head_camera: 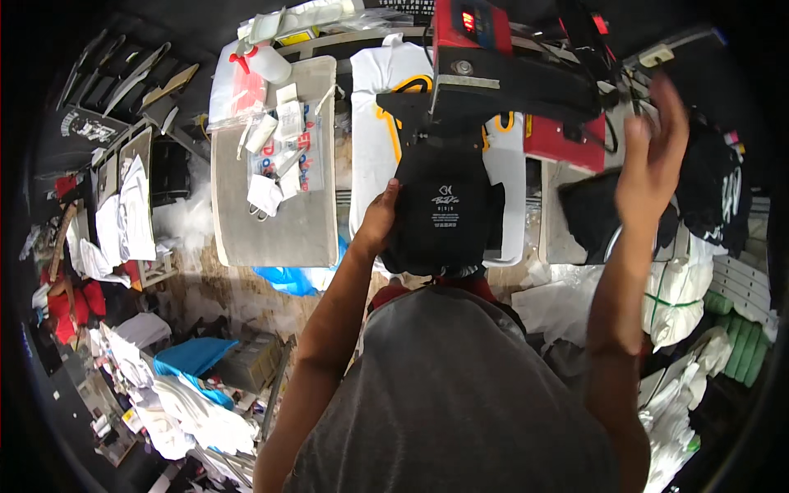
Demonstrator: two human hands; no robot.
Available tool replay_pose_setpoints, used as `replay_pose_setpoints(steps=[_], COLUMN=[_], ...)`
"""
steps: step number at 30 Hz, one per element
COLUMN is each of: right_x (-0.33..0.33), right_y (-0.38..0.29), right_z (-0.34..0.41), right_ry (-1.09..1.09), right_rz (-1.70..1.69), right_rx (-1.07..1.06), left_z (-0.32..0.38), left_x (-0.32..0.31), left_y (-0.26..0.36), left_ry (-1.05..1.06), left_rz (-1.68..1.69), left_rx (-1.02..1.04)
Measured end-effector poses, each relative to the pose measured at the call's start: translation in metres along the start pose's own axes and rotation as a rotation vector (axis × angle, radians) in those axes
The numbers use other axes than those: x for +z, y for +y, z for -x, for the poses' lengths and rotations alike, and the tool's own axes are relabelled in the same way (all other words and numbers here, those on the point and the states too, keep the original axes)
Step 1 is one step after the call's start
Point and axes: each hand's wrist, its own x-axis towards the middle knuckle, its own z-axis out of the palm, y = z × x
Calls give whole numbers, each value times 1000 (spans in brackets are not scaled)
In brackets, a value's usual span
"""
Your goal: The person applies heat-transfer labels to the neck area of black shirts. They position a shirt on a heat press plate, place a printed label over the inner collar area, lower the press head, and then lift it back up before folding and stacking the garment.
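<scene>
In front of me a black garment lies over the narrow platen of a heat press, with a small white printed neck label facing up. My left hand holds the garment's left edge, thumb on top and the other fingers mostly hidden. The press's dark upper arm reaches in from the right above the garment's far end. A red control box with a lit display sits on top of it. My right hand is raised at the right, blurred, fingers apart, with nothing visible in it.
Beneath the press lies a white garment with yellow-and-black print. To the left, a grey pallet bears a plastic bag and paper pieces; a white spray bottle stands behind. Right are a red box, black cloth and a tied white bundle.
</scene>
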Motion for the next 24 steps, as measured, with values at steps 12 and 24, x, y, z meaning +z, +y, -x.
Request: replay_pose_setpoints(steps=[12, 24], right_x=[127, 138], right_y=[96, 66], right_z=[202, 194], right_ry=[-539, -383], right_rz=[-1486, -240], right_rx=[1675, 519], left_z=[-2, 31], left_x=[38, 34], left_y=[13, 0], left_ry=[90, 157], left_rz=[370, -552], left_rx=[-105, 767])
